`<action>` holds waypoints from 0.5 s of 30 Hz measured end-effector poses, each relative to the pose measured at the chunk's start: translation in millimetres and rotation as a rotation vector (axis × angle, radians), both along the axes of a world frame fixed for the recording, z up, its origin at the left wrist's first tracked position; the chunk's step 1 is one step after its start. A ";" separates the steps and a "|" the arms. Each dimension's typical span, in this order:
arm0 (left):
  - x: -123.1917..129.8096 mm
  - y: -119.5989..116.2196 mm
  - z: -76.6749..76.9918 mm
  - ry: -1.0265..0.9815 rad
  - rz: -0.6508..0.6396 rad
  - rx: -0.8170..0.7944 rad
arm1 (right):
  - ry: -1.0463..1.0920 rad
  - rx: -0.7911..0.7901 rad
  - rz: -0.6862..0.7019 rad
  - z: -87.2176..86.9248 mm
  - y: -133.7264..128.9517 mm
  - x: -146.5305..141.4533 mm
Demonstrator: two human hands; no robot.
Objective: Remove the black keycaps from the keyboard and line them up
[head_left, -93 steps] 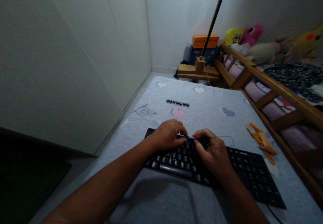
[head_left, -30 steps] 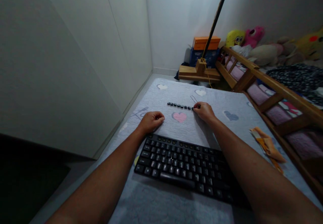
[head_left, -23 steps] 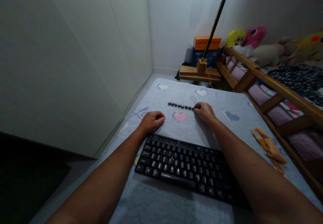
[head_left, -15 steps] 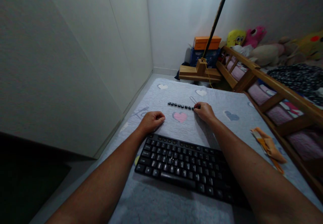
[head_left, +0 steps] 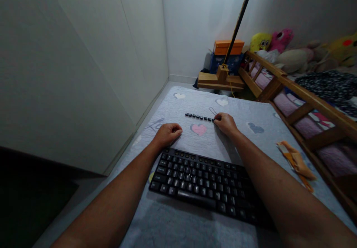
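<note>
My right hand (head_left: pixel 225 123) is pinched at the right end of a row of several small black keycaps (head_left: pixel 198 117). A thin wire loop, like a keycap puller (head_left: pixel 212 110), sticks out past its fingers; the grip itself is hidden. The fingertips touch or nearly touch the last keycap. My left hand (head_left: pixel 168 133) rests curled on the sheet, left of a printed pink heart, its fingers closed and their inside hidden. Below both hands lies a black keyboard (head_left: pixel 195 179), slightly slanted, its right end partly covered by my right forearm.
A patterned light sheet (head_left: pixel 178 218) covers the surface. An orange-handled tool (head_left: pixel 290 158) and a tan cloth-like item (head_left: pixel 302 164) lie at the right. A wooden bed rail (head_left: pixel 315 95) runs along that side. White cabinets (head_left: pixel 111 54) stand left; a wooden stand (head_left: pixel 221 78) is beyond the far edge.
The wire loop has shifted very slightly to the left. Both hands, the keycap row and the keyboard stay practically in place.
</note>
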State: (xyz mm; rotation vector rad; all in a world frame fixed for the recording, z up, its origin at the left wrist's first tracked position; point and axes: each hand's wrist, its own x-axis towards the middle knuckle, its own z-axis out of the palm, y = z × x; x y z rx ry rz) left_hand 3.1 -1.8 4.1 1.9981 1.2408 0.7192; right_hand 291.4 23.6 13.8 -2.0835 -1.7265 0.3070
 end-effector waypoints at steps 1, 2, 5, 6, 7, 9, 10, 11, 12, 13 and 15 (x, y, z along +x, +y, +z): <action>-0.2 0.3 -0.3 -0.001 -0.001 -0.003 | 0.004 0.001 -0.001 0.1 -0.2 -0.2; -0.4 0.6 -0.8 -0.001 -0.001 -0.004 | 0.009 0.002 -0.002 0.2 -0.4 -0.5; -1.0 1.2 -2.3 -0.004 -0.005 0.004 | 0.035 0.008 -0.010 1.9 -1.6 -0.6; -1.0 1.3 -2.6 -0.008 -0.005 0.008 | 0.048 0.011 -0.014 3.3 -2.2 -0.2; -1.0 1.3 -2.6 -0.011 -0.006 0.010 | 0.063 0.014 -0.017 5.5 -3.0 0.5; -0.8 0.9 -2.2 -0.015 -0.005 0.009 | 0.099 0.025 -0.023 12.4 -5.9 2.7; -0.6 0.6 -1.8 -0.016 -0.004 0.007 | 0.119 0.034 -0.028 17.0 -8.3 4.1; -0.4 0.2 -1.2 -0.016 -0.004 0.006 | 0.142 0.045 -0.033 22.3 -11.7 5.5; -0.2 -0.2 -0.7 -0.016 -0.005 0.006 | 0.167 0.056 -0.040 28.0 -16.3 6.7; 0.0 -0.5 -0.2 -0.015 -0.005 0.007 | 0.194 0.068 -0.047 34.1 -22.2 7.8; 0.2 -1.3 0.6 -0.009 -0.004 0.009 | 0.258 0.093 -0.042 46.6 -38.2 8.9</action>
